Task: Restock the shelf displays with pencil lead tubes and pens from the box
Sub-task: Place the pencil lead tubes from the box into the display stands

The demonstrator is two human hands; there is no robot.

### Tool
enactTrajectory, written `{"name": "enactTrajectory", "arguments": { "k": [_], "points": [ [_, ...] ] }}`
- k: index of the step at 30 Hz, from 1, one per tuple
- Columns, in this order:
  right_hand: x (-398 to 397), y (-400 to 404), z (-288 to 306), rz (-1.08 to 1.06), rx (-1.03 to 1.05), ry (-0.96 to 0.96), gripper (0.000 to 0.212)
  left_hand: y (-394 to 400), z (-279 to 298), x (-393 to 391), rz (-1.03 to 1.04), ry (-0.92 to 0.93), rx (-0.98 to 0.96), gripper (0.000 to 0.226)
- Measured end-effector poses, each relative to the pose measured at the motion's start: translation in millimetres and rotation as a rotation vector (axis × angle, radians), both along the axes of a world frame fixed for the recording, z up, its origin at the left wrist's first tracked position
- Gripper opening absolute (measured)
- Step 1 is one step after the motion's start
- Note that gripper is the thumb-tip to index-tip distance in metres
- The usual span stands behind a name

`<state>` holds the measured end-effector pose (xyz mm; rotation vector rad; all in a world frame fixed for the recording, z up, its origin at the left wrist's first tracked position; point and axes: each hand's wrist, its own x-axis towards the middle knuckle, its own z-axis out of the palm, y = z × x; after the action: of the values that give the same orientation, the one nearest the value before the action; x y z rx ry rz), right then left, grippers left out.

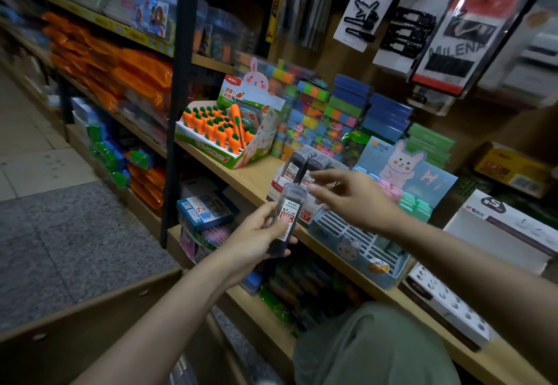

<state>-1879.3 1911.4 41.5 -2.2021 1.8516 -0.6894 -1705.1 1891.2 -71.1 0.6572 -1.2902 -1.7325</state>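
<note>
My left hand (256, 236) grips a stack of dark pencil lead tubes (287, 212) with white and red 0.7 labels, held upright just below the shelf edge. My right hand (353, 197) hovers with its fingers stretched out and empty, right beside the top of the held tubes. Just behind it on the wooden shelf (241, 173) stands the lead tube display box (305, 170), with rows of the same tubes upright in it. The cardboard box (90, 318) lies open at the lower left, under my left forearm.
A carrot-themed display (223, 131) stands left of the tube display. A blue bunny display (392, 191) with pastel items stands right of it, and a white box (507, 227) further right. Stacked coloured packs fill the back. Carded hair clips (401, 22) hang overhead. My knee (374, 345) is below.
</note>
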Motion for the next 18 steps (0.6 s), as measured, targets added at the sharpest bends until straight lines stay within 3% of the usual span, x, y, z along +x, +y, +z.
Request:
{"name": "enactTrajectory", "arguments": {
  "k": [2,7,12,15,18],
  "points": [
    [17.2,6.0,-7.7,0.042,0.065,-0.096,0.037,3.1,4.1,2.1,-0.036,-0.019,-0.016,0.026],
    [27.8,9.3,-9.7,0.054,0.155,-0.278,0.013,8.7,13.9,14.4,-0.073,-0.094,-0.025,0.022],
    [22.2,2.3,-0.2,0.07,0.281,-0.314,0.009,18.7,14.7,14.1,0.01,-0.159,-0.065,0.014],
    [14.9,-4.3,12.4,0.101,0.28,-0.208,0.012,19.7,20.3,3.5,0.052,-0.156,-0.046,0.015],
    [0.3,-17.6,34.0,0.033,0.181,-0.204,0.024,7.0,30.5,-9.5,0.286,-0.226,-0.088,0.021]
  ]
}}
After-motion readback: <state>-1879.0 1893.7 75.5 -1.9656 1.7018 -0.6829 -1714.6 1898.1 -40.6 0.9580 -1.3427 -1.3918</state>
